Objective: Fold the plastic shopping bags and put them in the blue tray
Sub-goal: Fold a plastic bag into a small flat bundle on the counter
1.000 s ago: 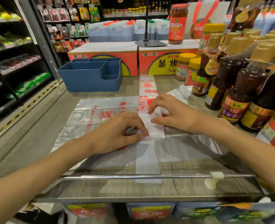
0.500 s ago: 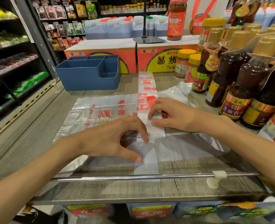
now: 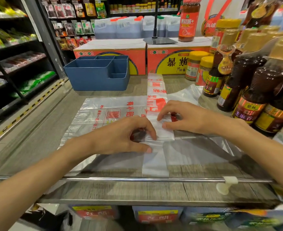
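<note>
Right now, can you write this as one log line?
step: folding bag strip | left hand: pinching strip | right hand: pressing fold | blue tray: looks empty

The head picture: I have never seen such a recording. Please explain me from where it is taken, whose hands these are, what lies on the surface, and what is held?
There is no machine. A person wears a camera on the head, looking forward and down at their own two bare hands. On the wooden shelf lie plastic shopping bags. One bag is folded into a long narrow strip. The left hand pinches its near fold, and the right hand presses it down with its fingertips. Another bag lies flat beneath. The blue tray stands behind, and sauce bottles stand at the right.
</note>
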